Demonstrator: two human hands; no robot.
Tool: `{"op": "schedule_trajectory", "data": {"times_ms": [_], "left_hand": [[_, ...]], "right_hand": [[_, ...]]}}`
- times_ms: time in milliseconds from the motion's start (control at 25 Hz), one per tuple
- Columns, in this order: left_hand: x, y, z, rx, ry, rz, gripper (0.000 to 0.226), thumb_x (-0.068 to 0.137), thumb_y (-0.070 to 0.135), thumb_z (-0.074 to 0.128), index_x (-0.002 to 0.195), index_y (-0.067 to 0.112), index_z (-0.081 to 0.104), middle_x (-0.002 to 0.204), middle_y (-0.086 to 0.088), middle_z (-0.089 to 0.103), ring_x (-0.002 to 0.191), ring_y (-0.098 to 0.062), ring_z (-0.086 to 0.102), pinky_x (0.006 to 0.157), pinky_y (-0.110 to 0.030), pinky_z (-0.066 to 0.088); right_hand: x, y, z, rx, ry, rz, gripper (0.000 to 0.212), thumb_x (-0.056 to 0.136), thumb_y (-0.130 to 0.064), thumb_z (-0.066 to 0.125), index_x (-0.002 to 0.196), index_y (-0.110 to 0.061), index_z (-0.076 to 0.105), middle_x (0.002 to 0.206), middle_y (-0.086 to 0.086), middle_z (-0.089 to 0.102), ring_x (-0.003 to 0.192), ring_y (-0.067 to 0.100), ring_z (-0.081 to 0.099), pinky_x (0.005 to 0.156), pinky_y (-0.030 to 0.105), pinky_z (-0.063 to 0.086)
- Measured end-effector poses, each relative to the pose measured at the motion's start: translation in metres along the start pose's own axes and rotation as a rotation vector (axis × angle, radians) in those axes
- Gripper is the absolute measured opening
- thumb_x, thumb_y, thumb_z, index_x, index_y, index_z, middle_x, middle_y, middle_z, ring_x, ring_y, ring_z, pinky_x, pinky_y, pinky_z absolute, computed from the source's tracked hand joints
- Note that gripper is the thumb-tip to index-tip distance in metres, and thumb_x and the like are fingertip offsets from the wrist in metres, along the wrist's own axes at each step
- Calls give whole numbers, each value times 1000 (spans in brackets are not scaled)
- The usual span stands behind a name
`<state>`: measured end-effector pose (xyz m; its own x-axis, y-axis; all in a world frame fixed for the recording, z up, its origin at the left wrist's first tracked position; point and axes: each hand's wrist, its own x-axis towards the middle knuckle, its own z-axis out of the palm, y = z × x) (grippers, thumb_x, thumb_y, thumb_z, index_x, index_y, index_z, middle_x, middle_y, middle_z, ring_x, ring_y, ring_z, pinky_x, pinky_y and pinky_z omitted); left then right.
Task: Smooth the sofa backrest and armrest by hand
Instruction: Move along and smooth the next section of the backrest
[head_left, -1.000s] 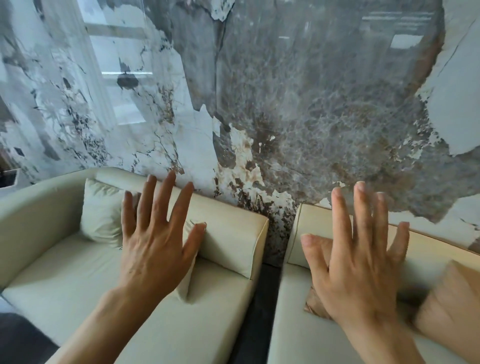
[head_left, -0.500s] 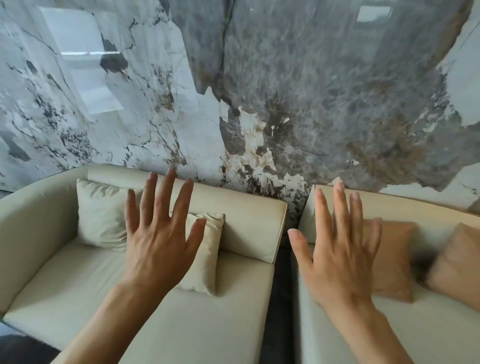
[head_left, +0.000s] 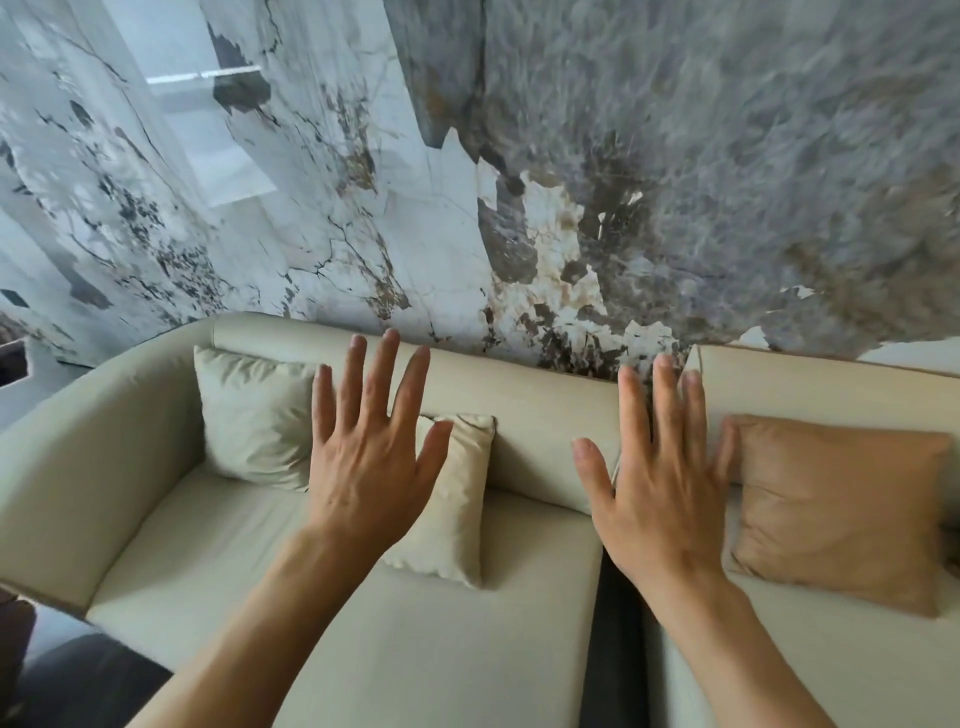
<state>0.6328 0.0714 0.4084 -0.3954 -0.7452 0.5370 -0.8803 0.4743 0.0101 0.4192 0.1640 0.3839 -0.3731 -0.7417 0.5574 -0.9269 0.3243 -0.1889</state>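
A pale beige sofa stands against the marble wall. Its backrest (head_left: 540, 410) runs along the wall and its armrest (head_left: 78, 467) curves round on the left. My left hand (head_left: 363, 467) is held flat in the air over the seat, fingers spread, in front of two cream cushions (head_left: 254, 415). My right hand (head_left: 660, 493) is also flat with fingers apart, over the dark gap between this sofa and a second sofa section (head_left: 810, 379) on the right. Neither hand touches the upholstery and both hold nothing.
A tan cushion (head_left: 836, 509) leans on the right sofa section's back. A narrow dark gap (head_left: 610, 649) separates the two sections. Glossy grey and white marble wall (head_left: 571, 182) rises directly behind. Dark floor (head_left: 78, 675) shows at the lower left.
The view has shifted so the left sofa sits more central. Both hands stay raised and spread, and the right hand now hangs over the gap rather than over the right sofa.
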Motion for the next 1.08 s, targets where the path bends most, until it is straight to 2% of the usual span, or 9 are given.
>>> {"op": "schedule_trajectory", "data": {"times_ms": [200,480,720,800,880,1080], "left_hand": [[29,-32,29,1,-73,9,66,94,48,35,150,13,36,161,-13,27,149,-38,18,119,-62,14],[71,-108,120,-66,-155,138,65,94,48,35,150,17,38,161,-9,28,150,-34,16,119,-62,13],[97,-138,264,-137,-208,238,64,93,49,34,147,16,42,159,-12,32,148,-34,21,119,-56,9],[96,-133,331,-185,-221,238,64,94,51,33,147,16,43,159,-11,33,148,-33,22,119,-55,10],[98,-128,369,-206,-228,245,65,94,52,31,147,16,43,158,-11,34,147,-33,24,117,-56,13],[113,-93,510,-217,-219,291,68,96,57,25,154,23,28,161,-10,28,149,-33,21,119,-55,11]], "right_hand": [[20,-16,32,-32,-38,28,71,95,-56,30,154,-17,24,163,11,16,150,31,12,115,61,7],[47,-73,103,-179,-110,131,71,94,-56,29,153,-16,28,162,11,21,149,31,18,115,62,11],[64,-67,214,-266,-216,174,73,96,-60,14,151,-17,34,159,10,29,147,31,25,115,60,12],[59,-45,269,-266,-228,186,73,96,-61,14,149,-17,37,158,10,32,146,31,27,114,58,13],[58,-28,301,-260,-249,177,73,96,-62,13,148,-18,40,157,9,34,145,29,28,113,57,14],[66,31,444,-302,-283,131,71,93,-62,23,150,-21,36,159,7,29,146,29,26,114,56,13]]}}
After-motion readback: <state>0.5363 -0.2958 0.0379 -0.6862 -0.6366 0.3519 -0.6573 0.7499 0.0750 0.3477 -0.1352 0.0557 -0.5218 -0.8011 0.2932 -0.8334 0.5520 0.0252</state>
